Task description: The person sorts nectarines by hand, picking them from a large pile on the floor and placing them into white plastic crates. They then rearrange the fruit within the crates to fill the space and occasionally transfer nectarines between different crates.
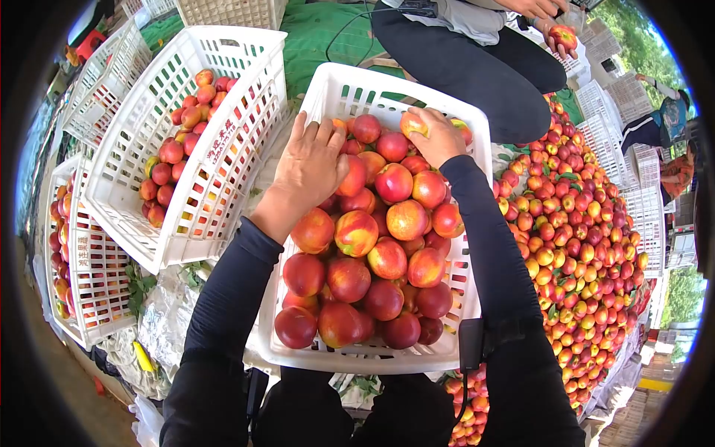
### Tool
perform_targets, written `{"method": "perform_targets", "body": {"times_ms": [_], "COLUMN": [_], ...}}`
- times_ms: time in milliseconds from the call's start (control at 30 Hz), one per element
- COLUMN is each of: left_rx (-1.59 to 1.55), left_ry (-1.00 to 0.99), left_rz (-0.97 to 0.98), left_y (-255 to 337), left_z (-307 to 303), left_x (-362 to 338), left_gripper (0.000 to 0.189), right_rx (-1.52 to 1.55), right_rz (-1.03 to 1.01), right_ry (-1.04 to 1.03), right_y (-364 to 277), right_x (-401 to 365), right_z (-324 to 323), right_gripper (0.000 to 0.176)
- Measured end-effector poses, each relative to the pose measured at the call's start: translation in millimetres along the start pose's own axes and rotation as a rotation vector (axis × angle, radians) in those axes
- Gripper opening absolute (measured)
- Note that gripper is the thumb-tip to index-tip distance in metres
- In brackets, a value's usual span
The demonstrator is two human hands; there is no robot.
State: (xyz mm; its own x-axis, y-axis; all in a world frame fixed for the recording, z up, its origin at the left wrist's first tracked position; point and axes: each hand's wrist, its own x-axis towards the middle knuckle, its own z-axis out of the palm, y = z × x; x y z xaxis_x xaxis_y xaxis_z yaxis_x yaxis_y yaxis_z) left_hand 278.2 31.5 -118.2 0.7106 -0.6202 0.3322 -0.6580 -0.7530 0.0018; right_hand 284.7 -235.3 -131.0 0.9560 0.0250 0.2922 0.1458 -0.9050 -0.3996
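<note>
A white plastic crate [370,364] in front of me holds a heap of red and yellow nectarines [387,258]. My left hand [309,160] lies over the crate's far left part, fingers stretched out beside the fruit. Whatever is under its palm is hidden. At the far right, my right hand [439,136] has its fingers curled on a yellow-red nectarine [413,124] among the others in the crate.
Left stands a tilted white crate [160,249] part filled with nectarines, with another filled crate [97,298] beyond it. A large nectarine pile [573,253] spreads at right. Across from me sits a person [462,74] holding a nectarine [563,36].
</note>
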Motion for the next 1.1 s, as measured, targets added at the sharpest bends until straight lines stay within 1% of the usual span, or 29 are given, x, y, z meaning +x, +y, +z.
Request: {"method": "perform_targets", "body": {"times_ms": [67, 100, 167, 200, 300, 333, 367, 433, 467, 500, 567, 600, 633, 733, 800, 900, 933, 967, 1033, 1067, 1100], "left_rx": [-0.015, -0.007, -0.026, -0.048, -0.034, -0.047, -0.040, -0.056, -0.035, -0.035, -0.033, -0.029, -0.042, -0.050, -0.046, -0.077, -0.076, -0.073, -0.092, -0.113, -0.134], "left_ry": [0.002, 0.003, -0.031, -0.058, -0.032, -0.034, -0.032, -0.014, 0.033, 0.031, 0.039, 0.040, 0.014, -0.025, -0.026, -0.045, -0.078, -0.112, -0.096, -0.094, -0.094], "left_rz": [0.001, 0.008, -0.017, -0.022, -0.021, -0.025, -0.028, -0.023, -0.007, -0.010, -0.004, -0.004, -0.013, -0.024, -0.016, -0.037, -0.040, -0.047, -0.053, -0.049, -0.047], "left_y": [-0.8, -0.8, 0.6, 0.6, 1.1, 0.9, 0.8, 0.5, -0.8, -0.7, -0.5, -0.7, -0.3, -0.5, -0.6, 0.4, -0.2, -1.6, -0.3, 0.5, 0.7], "left_z": [0.3, -0.5, -2.2, -5.0, -3.0, -3.2, -3.6, -2.2, 2.5, 3.3, 2.8, 1.6, 0.3, -3.0, -4.1, -3.1, -4.2, -4.7, 0.6, 1.4, 2.4], "left_x": [0.0, 0.3, 1.0, 2.0, 1.6, 1.4, 1.6, 1.1, 0.6, 0.0, 0.7, 1.4, 1.4, -0.1, 3.6, 8.3, 12.9, 16.8, 21.7, 22.0, 20.5], "left_gripper": [0.044, 0.044, 0.044, 0.045, 0.045, 0.045, 0.045, 0.045, 0.047, 0.047, 0.047, 0.047, 0.047, 0.047, 0.047, 0.047, 0.047, 0.048, 0.048, 0.047, 0.047], "right_rx": [-0.366, -0.362, -0.438, -0.427, -0.432, -0.392, -0.388, -0.071, 0.105, 0.107, 0.657, 0.625, 0.501, 0.432, 0.397, 0.381, 0.407, 0.406, 0.432, 0.432, 0.482], "right_rz": [-0.024, -0.019, 0.125, 0.123, 0.128, 0.106, 0.101, 0.212, 0.266, 0.265, 0.275, 0.189, 0.088, 0.091, 0.053, 0.080, 0.147, 0.148, 0.137, 0.133, 0.161], "right_ry": [-0.045, -0.036, -0.099, -0.146, -0.158, -0.100, -0.096, 0.044, 0.033, 0.030, -0.209, -0.303, -0.330, -0.301, -0.239, -0.262, -0.266, -0.264, -0.109, -0.111, -0.051], "right_y": [7.8, 7.8, 7.9, 3.8, 0.8, -1.1, -4.3, -18.3, -25.0, -25.2, -26.9, -36.6, -38.6, -44.7, -44.1, -48.5, -55.5, -58.4, -62.0, -61.5, -61.6], "right_x": [-2.5, 0.8, 9.1, 14.9, 24.1, 21.1, 18.0, 12.0, 11.1, 11.2, 12.5, 11.6, 9.8, -0.9, -6.5, -6.9, -7.5, -10.6, -15.0, -14.5, -14.4], "right_z": [14.1, 22.4, 38.2, 29.4, 22.9, 19.5, 17.6, 9.1, 7.4, 13.3, 26.3, 27.7, 42.8, 50.2, 51.4, 49.2, 42.7, 43.0, 45.1, 48.3, 52.4], "right_gripper": [0.051, 0.051, 0.057, 0.055, 0.052, 0.050, 0.050, 0.049, 0.050, 0.050, 0.054, 0.057, 0.056, 0.059, 0.062, 0.063, 0.059, 0.059, 0.057, 0.057, 0.057]}}
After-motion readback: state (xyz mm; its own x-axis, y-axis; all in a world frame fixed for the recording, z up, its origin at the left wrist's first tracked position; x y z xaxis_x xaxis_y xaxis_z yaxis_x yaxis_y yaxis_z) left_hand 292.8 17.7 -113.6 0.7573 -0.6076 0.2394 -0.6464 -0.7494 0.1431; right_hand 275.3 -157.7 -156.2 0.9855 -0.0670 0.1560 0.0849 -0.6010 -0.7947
